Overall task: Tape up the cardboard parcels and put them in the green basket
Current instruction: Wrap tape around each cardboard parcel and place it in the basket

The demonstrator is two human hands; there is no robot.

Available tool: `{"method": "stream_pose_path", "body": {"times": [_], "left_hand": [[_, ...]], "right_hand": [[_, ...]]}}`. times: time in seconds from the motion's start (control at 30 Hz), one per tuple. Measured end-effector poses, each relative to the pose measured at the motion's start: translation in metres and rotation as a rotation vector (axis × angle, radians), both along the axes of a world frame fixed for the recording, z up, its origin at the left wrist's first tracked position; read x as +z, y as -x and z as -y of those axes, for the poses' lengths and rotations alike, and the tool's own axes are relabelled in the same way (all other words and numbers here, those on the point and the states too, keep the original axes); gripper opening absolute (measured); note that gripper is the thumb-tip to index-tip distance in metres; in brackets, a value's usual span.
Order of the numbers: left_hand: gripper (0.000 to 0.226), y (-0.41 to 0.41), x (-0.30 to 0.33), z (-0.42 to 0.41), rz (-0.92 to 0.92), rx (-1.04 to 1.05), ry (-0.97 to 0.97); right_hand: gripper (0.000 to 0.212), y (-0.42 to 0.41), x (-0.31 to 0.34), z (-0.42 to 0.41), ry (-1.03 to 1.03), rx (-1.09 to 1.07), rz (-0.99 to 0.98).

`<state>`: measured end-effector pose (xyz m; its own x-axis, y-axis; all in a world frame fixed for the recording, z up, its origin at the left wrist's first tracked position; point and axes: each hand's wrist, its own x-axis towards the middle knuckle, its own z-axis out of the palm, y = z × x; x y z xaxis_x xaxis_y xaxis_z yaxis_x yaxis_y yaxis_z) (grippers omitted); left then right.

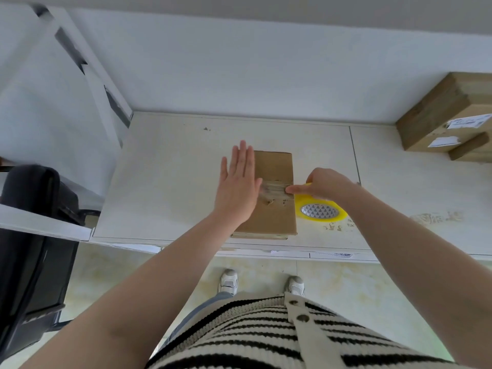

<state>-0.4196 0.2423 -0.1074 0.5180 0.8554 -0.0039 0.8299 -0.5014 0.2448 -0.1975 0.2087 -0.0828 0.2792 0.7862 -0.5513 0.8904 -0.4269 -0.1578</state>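
The fingers [241, 161] of the left hand [237, 186] are straight and together, and they lie flat on the left part of the parcel [274, 193]; they hold nothing, they only press. The thumb of this hand touches a strip of clear tape [274, 188] that runs across the top of the parcel. The fingers [294, 189] of the right hand [324, 183] are curled, and they pinch the tape at the right edge of the parcel, where the strip goes toward the roll [320, 211]. The roll is yellow with a patterned core, it lies flat on the desk [170, 187] just beside the right side of the parcel, and the right hand is partly over it.

The parcel is a flat brown box. It lies on the white desk near the front edge, between the two hands.

At the far right corner of the desk, against the wall, more boxes [450, 115] are stacked, with white labels. Left of the desk stands a black chair [32, 235]. Below, on the floor, the person's shoes [229, 282] and a striped sweater [266, 336] are visible.
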Motion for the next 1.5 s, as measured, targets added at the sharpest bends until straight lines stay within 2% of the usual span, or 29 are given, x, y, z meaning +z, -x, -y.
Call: {"method": "stream_pose_path", "body": {"times": [0.17,0.4,0.6,0.7,0.93,1.0,1.13,1.2,1.33,1.5], "left_hand": [[0.072,-0.019,-0.008,0.001,-0.149,-0.082,-0.022],[0.073,-0.023,-0.004,0.003,-0.216,-0.071,-0.041],[0.069,-0.034,-0.005,0.009,-0.161,-0.018,-0.001],[0.074,-0.034,-0.005,0.010,-0.148,-0.010,0.018],[0.082,-0.034,-0.007,0.008,-0.151,-0.009,0.008],[0.082,-0.034,-0.009,0.008,-0.152,-0.009,0.005],[0.083,-0.034,-0.007,0.008,-0.157,-0.010,0.015],[0.085,-0.033,-0.006,0.008,-0.158,-0.011,0.020],[0.092,-0.033,-0.004,0.007,-0.166,-0.015,0.037],[0.085,-0.034,-0.006,0.007,-0.151,-0.017,0.033]], "right_hand": [[0.073,0.000,0.003,0.000,0.000,0.006,0.007],[0.075,-0.001,0.006,-0.008,0.017,0.043,0.036],[0.072,-0.005,0.002,-0.004,-0.022,0.042,-0.005],[0.069,-0.008,0.000,-0.004,-0.079,0.088,-0.005],[0.048,-0.032,-0.002,0.014,-0.155,0.125,-0.303],[0.047,-0.035,-0.003,0.016,-0.176,0.124,-0.221],[0.059,-0.033,-0.002,0.008,-0.146,0.143,-0.012],[0.068,-0.037,-0.004,0.007,-0.140,0.153,-0.026],[0.073,-0.041,-0.009,0.012,-0.159,0.136,-0.156],[0.061,-0.048,0.005,0.005,-0.155,0.178,-0.100]]}}
